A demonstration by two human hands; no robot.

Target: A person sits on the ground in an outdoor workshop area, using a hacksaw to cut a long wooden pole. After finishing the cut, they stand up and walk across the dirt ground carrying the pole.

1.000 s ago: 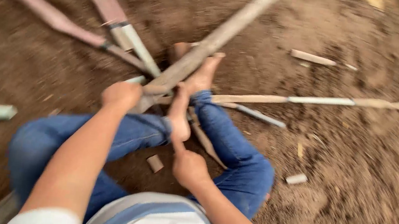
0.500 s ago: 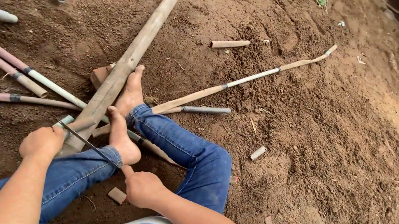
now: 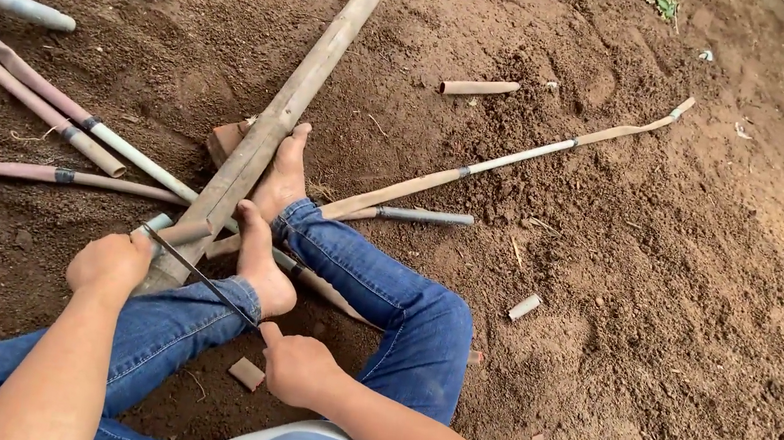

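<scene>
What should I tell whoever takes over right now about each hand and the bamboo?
Left hand: fist closed at the near end of the long brown bamboo pole.
Right hand: shut on the thin dark saw blade lying across that end.
Both bare feet press on the pole, which lies on the dirt ground.
Cut depth: cannot tell. Short offcuts lie around.

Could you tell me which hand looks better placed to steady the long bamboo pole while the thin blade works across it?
Probably the left hand: it rests at the bamboo pole's near end. The right hand grips the thin blade's handle.
</scene>
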